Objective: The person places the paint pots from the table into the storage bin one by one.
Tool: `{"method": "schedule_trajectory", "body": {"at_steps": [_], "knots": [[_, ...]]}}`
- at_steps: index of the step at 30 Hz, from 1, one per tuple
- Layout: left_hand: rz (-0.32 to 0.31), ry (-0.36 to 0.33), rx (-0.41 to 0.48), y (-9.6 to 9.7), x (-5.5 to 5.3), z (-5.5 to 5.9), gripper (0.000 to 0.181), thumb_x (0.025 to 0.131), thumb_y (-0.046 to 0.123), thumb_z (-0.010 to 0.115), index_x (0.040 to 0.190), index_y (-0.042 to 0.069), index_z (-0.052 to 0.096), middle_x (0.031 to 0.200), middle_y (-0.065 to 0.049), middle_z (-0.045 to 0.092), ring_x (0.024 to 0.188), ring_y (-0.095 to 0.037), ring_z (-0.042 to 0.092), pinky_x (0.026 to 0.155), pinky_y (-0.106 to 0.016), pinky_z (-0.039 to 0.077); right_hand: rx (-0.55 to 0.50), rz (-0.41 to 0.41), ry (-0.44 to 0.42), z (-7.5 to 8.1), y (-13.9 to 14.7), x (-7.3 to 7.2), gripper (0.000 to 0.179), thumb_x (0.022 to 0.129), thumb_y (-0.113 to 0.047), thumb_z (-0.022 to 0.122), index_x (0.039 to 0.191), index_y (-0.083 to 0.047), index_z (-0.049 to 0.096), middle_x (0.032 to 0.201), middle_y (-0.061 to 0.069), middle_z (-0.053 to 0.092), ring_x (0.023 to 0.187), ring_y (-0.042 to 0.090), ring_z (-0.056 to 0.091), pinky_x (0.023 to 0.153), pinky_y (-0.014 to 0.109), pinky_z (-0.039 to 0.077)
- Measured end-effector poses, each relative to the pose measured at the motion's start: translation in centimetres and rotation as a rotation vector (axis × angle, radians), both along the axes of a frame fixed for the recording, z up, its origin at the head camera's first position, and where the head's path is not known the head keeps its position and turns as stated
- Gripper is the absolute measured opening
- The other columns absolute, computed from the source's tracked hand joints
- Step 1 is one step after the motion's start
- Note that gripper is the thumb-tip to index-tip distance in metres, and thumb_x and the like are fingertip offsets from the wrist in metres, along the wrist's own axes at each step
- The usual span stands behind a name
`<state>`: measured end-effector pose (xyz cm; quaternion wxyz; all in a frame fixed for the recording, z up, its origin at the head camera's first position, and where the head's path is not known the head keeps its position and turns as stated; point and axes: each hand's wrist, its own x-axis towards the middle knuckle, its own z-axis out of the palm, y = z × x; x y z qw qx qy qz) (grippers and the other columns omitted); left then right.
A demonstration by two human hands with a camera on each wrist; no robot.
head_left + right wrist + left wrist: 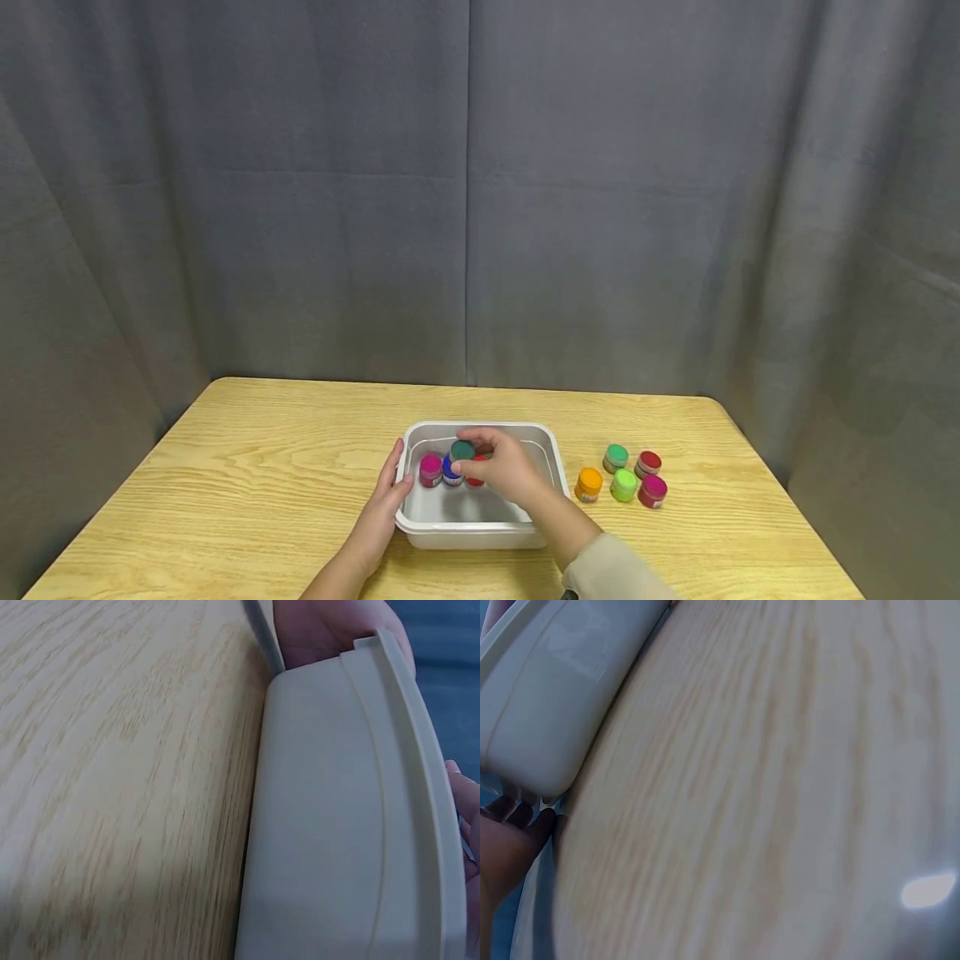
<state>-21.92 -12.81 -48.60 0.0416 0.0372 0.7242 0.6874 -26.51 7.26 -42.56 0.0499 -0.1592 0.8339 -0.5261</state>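
My right hand reaches over a white plastic tray and pinches a small dark green paint jar between thumb and fingers. Below that jar is a blue paint jar; whether the two touch, I cannot tell. To its left in the tray stands a magenta jar, and a red jar is partly hidden by my right hand. My left hand grips the tray's left side, thumb over the rim and fingers along the outside. Both wrist views show the tray's outer wall.
Right of the tray, several jars stand on the wooden table: orange, light green, teal green, dark red and magenta. Grey curtains hang behind and at both sides.
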Motion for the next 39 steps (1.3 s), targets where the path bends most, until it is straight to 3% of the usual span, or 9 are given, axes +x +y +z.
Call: {"method": "schedule_trajectory", "body": {"at_steps": [8, 12, 17, 20, 26, 39], "knots": [[-0.006, 0.006, -0.005, 0.0, -0.1, -0.2, 0.063, 0.104, 0.031, 0.037, 0.159, 0.024, 0.007, 0.166, -0.015, 0.001, 0.151, -0.044, 0.001, 0.117, -0.068, 0.004, 0.001, 0.052, -0.001, -0.7, -1.8, -0.3, 0.042, 0.079, -0.008, 0.081, 0.117, 0.002, 0.066, 0.1, 0.017, 0.069, 0.082, 0.013, 0.059, 0.062, 0.022, 0.054], [-0.02, -0.004, 0.004, 0.0, -0.1, -0.3, 0.063, 0.104, 0.033, 0.036, 0.159, 0.025, 0.006, 0.166, -0.015, -0.001, 0.151, -0.044, 0.0, 0.117, -0.069, 0.004, 0.058, 0.063, 0.002, -1.1, -2.4, -0.5, 0.039, 0.078, -0.01, 0.082, 0.114, -0.001, 0.069, 0.103, 0.013, 0.07, 0.085, 0.014, 0.06, 0.069, 0.023, 0.052], [-0.024, 0.002, 0.016, 0.0, -0.1, -0.3, 0.063, 0.104, 0.032, 0.036, 0.159, 0.024, 0.006, 0.166, -0.015, -0.003, 0.151, -0.044, -0.002, 0.118, -0.068, 0.003, 0.147, 0.075, 0.004, -1.3, -2.9, -0.7, 0.039, 0.076, -0.016, 0.084, 0.112, -0.007, 0.071, 0.113, 0.01, 0.07, 0.101, 0.023, 0.064, 0.088, 0.037, 0.054], [-0.02, 0.01, 0.012, -0.1, -0.1, -0.3, 0.063, 0.104, 0.032, 0.037, 0.159, 0.023, 0.006, 0.166, -0.016, -0.002, 0.151, -0.044, -0.002, 0.118, -0.068, 0.004, 0.181, 0.083, 0.027, -1.4, -3.1, -0.7, 0.039, 0.074, -0.016, 0.085, 0.109, -0.007, 0.071, 0.113, 0.011, 0.07, 0.106, 0.026, 0.064, 0.093, 0.039, 0.053], [-0.01, 0.013, 0.008, -0.1, -0.1, -0.3, 0.063, 0.104, 0.03, 0.037, 0.159, 0.023, 0.007, 0.166, -0.016, 0.0, 0.151, -0.044, -0.002, 0.118, -0.068, 0.004, 0.242, 0.097, 0.047, -1.6, -3.5, -0.8, 0.036, 0.072, -0.015, 0.087, 0.104, -0.008, 0.071, 0.107, 0.009, 0.072, 0.096, 0.02, 0.064, 0.086, 0.032, 0.053], [-0.007, 0.004, 0.003, -0.2, -0.2, -0.2, 0.063, 0.104, 0.029, 0.037, 0.159, 0.024, 0.007, 0.166, -0.014, 0.0, 0.151, -0.042, -0.003, 0.118, -0.067, 0.0, 0.354, 0.113, 0.075, -1.6, -4.0, -0.6, 0.036, 0.07, -0.015, 0.088, 0.1, -0.005, 0.071, 0.1, 0.009, 0.069, 0.091, 0.017, 0.06, 0.088, 0.034, 0.051]]}}
